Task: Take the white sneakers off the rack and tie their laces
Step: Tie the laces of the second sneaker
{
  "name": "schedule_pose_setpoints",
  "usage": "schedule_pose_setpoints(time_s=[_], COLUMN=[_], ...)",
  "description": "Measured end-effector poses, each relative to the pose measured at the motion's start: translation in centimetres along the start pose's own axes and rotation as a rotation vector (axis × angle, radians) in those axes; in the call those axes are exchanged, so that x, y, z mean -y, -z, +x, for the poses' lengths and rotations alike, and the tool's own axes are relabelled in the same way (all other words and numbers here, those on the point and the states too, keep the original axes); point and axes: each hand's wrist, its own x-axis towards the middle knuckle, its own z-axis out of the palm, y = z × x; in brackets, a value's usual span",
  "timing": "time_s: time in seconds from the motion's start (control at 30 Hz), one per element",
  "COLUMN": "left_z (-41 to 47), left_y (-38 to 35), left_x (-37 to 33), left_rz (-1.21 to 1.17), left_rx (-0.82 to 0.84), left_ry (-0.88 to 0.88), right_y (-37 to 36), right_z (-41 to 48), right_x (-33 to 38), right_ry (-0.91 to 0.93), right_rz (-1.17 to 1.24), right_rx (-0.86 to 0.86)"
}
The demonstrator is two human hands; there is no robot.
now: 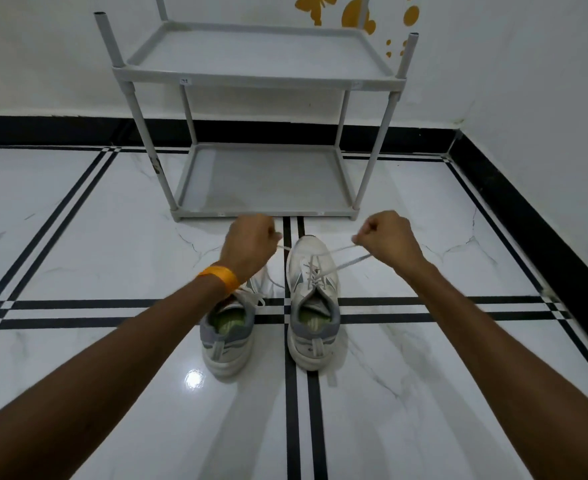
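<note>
Two white sneakers stand side by side on the tiled floor, toes pointing at the rack. The right sneaker has its laces pulled out taut to both sides. My left hand is closed on one lace end, up and left of the toe. My right hand pinches the other lace end, up and right of the shoe. The left sneaker sits under my left forearm, its front part hidden, with loose white laces showing near its tongue.
A grey two-shelf rack stands against the wall just beyond the shoes, both shelves bare. White marble floor with black stripe lines spreads all around. A black skirting runs along the walls; the room corner is at the right.
</note>
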Motion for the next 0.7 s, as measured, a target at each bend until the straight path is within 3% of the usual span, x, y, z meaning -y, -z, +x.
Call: schedule_pose_setpoints(time_s=[0.13,0.27,0.37,0.47,0.57,0.63,0.7], left_z=[-2.4,-3.3,-2.3,-2.3,-2.6,-2.8,-3.3], left_y=[-0.6,-1.7,-1.2,-1.1,-2.3,-3.6,-4.8], left_x=[6.2,5.4,4.7,4.4,2.6,1.2,0.3], left_rz=[0.468,0.724,0.799,0.689,0.468,0.227,0.088], left_rx=[0.166,0.299,0.322,0.270,0.115,0.199,0.348], left_ry=[-0.010,-0.205,-0.185,-0.075,-0.178,-0.222,-0.203], right_y=[-2.1,-4.2,-4.2,-3.8,-4.3,-5.2,-6.4], right_z=[-0.1,-1.6,-1.7,-1.7,-1.9,-2.5,-3.3], right_x=[-7.3,-9.3,-8.8,-7.0,-3.8,-1.7,-0.5], right_ry=[-0.098,-0.066,-0.049,-0.034,0.119,0.151,0.142], right_rz=[-0.338,-0.510,-0.597,-0.592,-0.446,-0.221,-0.154], right_rx=[0.016,0.107,0.134,0.203,0.132,0.220,0.348])
